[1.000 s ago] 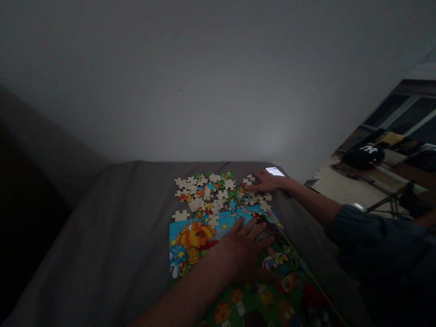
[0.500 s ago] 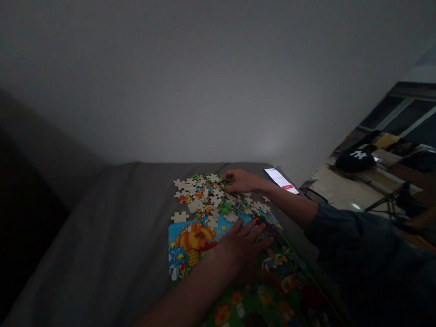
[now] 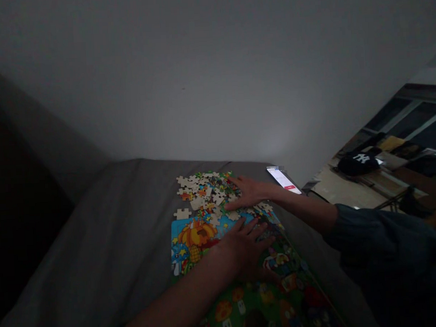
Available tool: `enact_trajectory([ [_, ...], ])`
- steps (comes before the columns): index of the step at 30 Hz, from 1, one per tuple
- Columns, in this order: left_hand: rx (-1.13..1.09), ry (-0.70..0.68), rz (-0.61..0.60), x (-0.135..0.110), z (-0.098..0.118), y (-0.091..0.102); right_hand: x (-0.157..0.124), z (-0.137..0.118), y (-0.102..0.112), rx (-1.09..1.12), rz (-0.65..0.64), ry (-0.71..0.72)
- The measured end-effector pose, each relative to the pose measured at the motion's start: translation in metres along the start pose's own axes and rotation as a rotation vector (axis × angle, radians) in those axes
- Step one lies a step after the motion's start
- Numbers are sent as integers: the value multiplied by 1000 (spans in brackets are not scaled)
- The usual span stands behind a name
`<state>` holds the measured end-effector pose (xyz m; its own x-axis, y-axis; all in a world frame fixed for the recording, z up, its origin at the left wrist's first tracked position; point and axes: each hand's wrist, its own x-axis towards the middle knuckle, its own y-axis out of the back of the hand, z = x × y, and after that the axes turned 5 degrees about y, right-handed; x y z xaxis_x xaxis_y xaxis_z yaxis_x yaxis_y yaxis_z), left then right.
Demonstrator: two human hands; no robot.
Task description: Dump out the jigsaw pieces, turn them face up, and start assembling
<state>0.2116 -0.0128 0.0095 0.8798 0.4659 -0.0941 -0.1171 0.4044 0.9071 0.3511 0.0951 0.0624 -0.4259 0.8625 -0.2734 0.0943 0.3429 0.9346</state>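
A colourful puzzle board point(image 3: 192, 234) with pumpkins and mushrooms lies on a grey cloth surface point(image 3: 109, 245). Beyond it sits a heap of loose puzzle pieces point(image 3: 205, 193), several face down. My left hand point(image 3: 245, 246) rests flat on the board, fingers spread. My right hand point(image 3: 248, 192) lies over the right side of the heap with fingers stretched out, palm down on the pieces.
A lit phone point(image 3: 283, 180) lies at the far right corner of the surface. A single pale piece point(image 3: 182, 214) sits apart at the heap's left. To the right, a lower area holds a dark cap point(image 3: 358, 163) and other clutter. A plain wall stands behind.
My right hand went from the heap's right edge to its far middle, then came back toward me and now lies spread over the pieces. The left hand stayed on the board.
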Motion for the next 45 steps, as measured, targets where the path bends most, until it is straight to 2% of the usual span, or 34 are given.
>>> enact_trajectory([
  [4,2,24,-22,0,1,1,11,-14,-9,50,29,-33],
  [9,10,18,2,-1,0,1,30,-20,-10,185,74,55],
  [13,6,18,-25,-2,1,3,30,-18,-9,303,82,117],
  [17,-12,13,-15,-1,1,1,23,-13,5,384,56,154],
  [21,-11,6,13,-1,1,-2,20,1,24,383,117,175],
  [25,-14,18,-2,-4,2,1,21,13,29,339,126,188],
  [29,-24,26,-20,-4,1,4,16,21,24,252,133,162],
  [34,-28,0,6,-2,-2,-1,-9,32,21,118,127,78],
  [38,-13,22,-7,0,-4,-3,-25,38,5,17,109,-41],
  [41,-7,26,-15,0,-2,0,-25,32,-15,-11,84,-84],
  [45,6,35,-26,-2,1,4,-16,10,-31,-28,89,-54],
])
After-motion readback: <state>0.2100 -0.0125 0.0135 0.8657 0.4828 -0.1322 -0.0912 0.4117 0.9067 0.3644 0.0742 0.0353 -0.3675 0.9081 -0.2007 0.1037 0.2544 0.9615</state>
